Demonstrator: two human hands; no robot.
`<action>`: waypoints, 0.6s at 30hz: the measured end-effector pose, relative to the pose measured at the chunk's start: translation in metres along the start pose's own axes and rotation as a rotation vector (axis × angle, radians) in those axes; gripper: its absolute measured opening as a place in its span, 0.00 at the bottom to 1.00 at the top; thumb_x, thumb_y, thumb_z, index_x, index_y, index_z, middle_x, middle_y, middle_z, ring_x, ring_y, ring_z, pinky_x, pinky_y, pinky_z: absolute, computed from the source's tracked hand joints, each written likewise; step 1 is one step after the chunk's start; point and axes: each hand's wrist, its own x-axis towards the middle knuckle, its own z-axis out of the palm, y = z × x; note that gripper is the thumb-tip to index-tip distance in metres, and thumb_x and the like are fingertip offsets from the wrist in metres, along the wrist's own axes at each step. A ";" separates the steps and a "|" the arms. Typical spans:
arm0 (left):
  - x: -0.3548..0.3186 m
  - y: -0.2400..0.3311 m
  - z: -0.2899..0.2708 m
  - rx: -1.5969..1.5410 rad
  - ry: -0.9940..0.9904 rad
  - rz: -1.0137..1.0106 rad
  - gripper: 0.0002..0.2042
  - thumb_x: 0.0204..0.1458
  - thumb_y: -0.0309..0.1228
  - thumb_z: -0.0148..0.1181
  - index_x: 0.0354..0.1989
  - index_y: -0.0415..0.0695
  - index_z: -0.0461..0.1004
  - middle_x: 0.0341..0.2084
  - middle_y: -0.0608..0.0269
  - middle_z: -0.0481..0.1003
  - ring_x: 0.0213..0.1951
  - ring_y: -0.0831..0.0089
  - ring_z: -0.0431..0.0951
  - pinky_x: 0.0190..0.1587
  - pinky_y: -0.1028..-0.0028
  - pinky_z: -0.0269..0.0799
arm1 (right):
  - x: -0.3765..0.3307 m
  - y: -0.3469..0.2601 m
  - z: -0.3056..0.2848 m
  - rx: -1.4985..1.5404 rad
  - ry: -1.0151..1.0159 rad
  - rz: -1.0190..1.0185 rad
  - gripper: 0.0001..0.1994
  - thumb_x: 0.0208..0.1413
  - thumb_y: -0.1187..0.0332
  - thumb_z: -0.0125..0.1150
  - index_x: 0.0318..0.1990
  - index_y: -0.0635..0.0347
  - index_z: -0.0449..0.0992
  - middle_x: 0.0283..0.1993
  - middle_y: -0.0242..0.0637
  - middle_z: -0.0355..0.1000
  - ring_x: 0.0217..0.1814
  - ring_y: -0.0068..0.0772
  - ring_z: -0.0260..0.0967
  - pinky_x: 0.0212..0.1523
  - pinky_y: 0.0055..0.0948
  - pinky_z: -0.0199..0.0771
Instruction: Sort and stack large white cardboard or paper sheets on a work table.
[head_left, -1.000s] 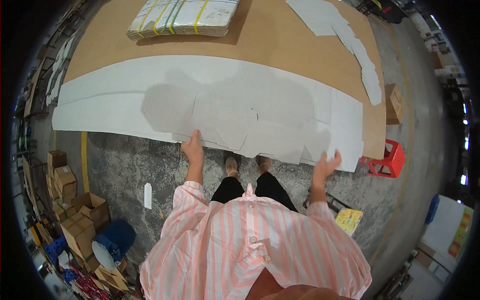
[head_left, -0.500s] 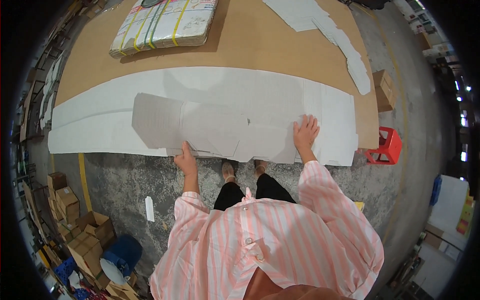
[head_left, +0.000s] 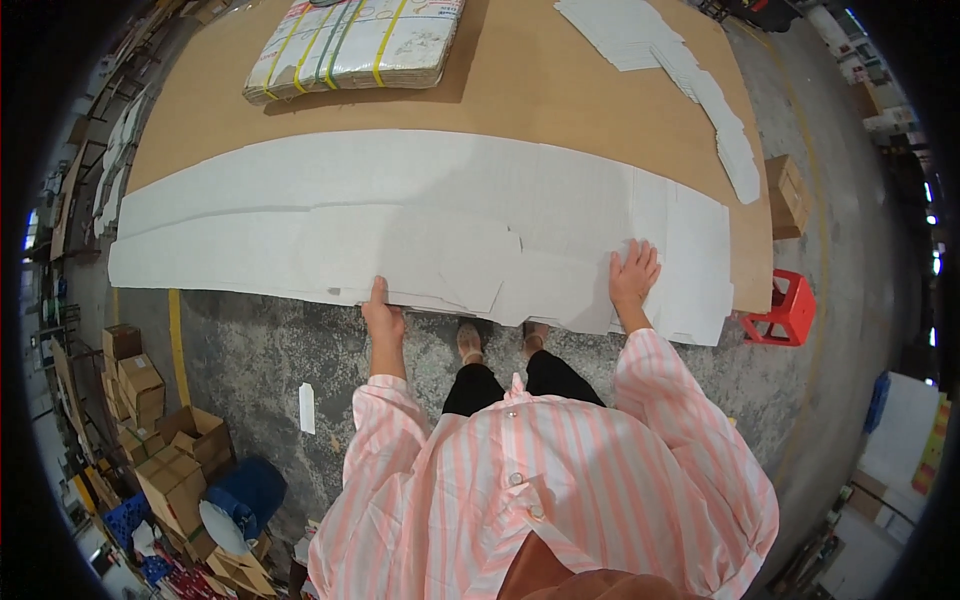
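Observation:
A long white cardboard sheet (head_left: 250, 240) with a curved far edge lies along the near side of the brown tabletop (head_left: 500, 100). Across its left and middle part runs a torn, layered edge, and a small dark nick shows near the middle. At the near edge, my left hand (head_left: 384, 318) grips the cardboard, one digit pointing forward on top; its other fingers are partly hidden. Farther right, my right hand (head_left: 632, 278) rests flat on the same sheet, its fingers spread.
A strapped bundle of flat cardboard (head_left: 360, 50) sits at the far left. White cardboard offcuts (head_left: 690, 75) lie far right. Beside the table stand a red stool (head_left: 790, 308) and a brown carton (head_left: 788, 195). Boxes (head_left: 170, 485) and a blue drum (head_left: 250, 495) occupy the floor at lower left.
The grey-looking cardboard flap raised over the left part of the sheet has come down and now lies flat. Both hands keep nearly the same places on the cardboard; the view has shifted slightly.

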 end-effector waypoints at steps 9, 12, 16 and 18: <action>0.009 -0.007 -0.008 -0.023 -0.014 -0.083 0.15 0.48 0.30 0.57 0.42 0.34 0.68 0.28 0.60 0.73 0.31 0.69 0.73 0.36 0.72 0.68 | 0.001 0.005 0.000 0.001 0.020 0.005 0.27 0.53 0.51 0.44 0.56 0.59 0.58 0.61 0.48 0.50 0.65 0.51 0.39 0.61 0.53 0.36; 0.027 -0.011 -0.022 -0.203 -0.092 -0.199 0.19 0.47 0.32 0.59 0.45 0.33 0.67 0.33 0.57 0.74 0.33 0.69 0.74 0.37 0.70 0.69 | 0.002 0.001 0.003 -0.006 0.023 -0.003 0.27 0.53 0.50 0.44 0.56 0.58 0.58 0.61 0.47 0.50 0.65 0.51 0.40 0.61 0.53 0.36; 0.020 -0.017 -0.018 0.523 -0.054 0.100 0.20 0.48 0.30 0.57 0.49 0.34 0.63 0.40 0.57 0.71 0.40 0.68 0.73 0.41 0.68 0.70 | 0.002 0.006 0.001 -0.004 0.046 -0.004 0.27 0.53 0.50 0.43 0.56 0.58 0.58 0.61 0.47 0.50 0.65 0.51 0.39 0.61 0.52 0.36; 0.016 -0.018 -0.019 0.542 -0.084 0.157 0.19 0.49 0.30 0.56 0.46 0.29 0.65 0.41 0.55 0.71 0.42 0.66 0.72 0.43 0.67 0.68 | 0.002 0.006 0.001 -0.010 0.039 0.005 0.27 0.53 0.50 0.43 0.56 0.58 0.58 0.61 0.47 0.50 0.65 0.51 0.39 0.61 0.52 0.36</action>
